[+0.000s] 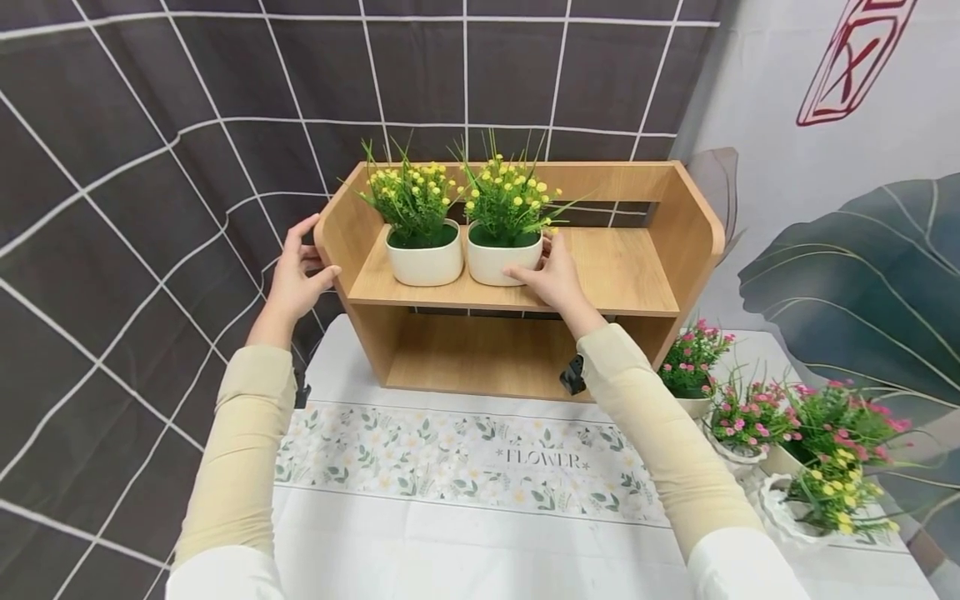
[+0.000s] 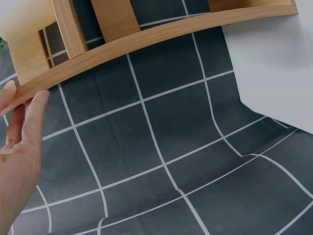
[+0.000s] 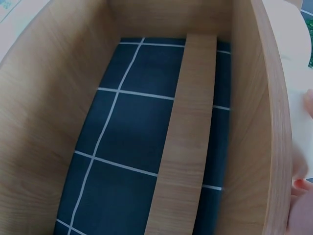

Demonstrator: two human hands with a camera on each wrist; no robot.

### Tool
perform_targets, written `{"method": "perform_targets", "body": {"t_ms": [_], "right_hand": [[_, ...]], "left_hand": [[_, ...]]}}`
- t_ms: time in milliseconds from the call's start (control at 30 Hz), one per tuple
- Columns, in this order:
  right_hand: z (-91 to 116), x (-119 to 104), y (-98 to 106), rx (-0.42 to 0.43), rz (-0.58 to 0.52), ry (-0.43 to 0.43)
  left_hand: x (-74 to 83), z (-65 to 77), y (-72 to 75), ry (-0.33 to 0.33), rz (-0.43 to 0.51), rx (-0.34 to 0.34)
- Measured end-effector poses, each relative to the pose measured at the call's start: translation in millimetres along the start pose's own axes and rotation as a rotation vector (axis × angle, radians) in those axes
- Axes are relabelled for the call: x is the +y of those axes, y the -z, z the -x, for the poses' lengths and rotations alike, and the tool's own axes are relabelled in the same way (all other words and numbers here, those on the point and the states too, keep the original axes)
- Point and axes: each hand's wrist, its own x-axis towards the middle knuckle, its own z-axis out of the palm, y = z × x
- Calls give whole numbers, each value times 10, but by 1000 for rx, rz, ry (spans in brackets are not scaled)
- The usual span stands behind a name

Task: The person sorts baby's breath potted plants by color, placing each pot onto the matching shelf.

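- Left of centre: left grip (image 1: 295, 282) pinches the shelf side panel (image 1: 351, 229); tugging could jolt it.
- Upper centre: left white planter (image 1: 426, 266) could slide if bumped.
- Beside it: right white planter (image 1: 491, 265), clamped in right grip (image 1: 555, 275); slipping might topple it.

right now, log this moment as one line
left hand: grips left shelf panel | right hand: holds right white pot | left white pot: beside it | both: on upper board

The head view looks forward and down over the wooden shelf (image 1: 480, 297); nearer, the left-wrist view shares its left panel (image 2: 171, 30), the right-wrist view its lower compartment (image 1: 472, 354).
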Motion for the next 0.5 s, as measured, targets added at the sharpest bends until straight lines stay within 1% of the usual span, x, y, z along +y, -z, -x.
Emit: {"method": "perform_targets", "body": {"t_ms": [233, 400, 500], "right_hand": [[96, -19, 23, 54, 35, 25], [211, -24, 57, 114, 6, 66], [287, -22, 91, 133, -19, 79]], "left_hand": [[10, -7, -10, -4, 2, -2], [2, -9, -3, -3, 17, -5], [-7, -1, 1, -1, 14, -3]]}}
